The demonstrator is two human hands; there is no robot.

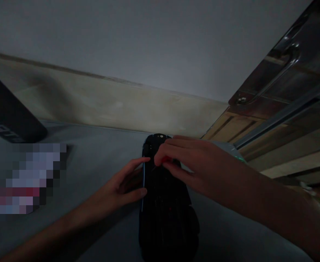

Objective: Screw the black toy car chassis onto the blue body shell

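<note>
A dark toy car with a thin blue edge lies on the grey surface, its black underside turned up; poor light hides most of its detail. My left hand steadies it from the left, with thumb and fingertips against its side. Over the far half of the car, my right hand is closed round a small red-handled screwdriver. The thin shaft points down at the underside; whether its tip sits in a screw, I cannot tell.
At the left stands a black case with pale lettering, beside a blurred-out flat item. A pale wall runs behind the surface. On the right are a metal latch and wooden slats.
</note>
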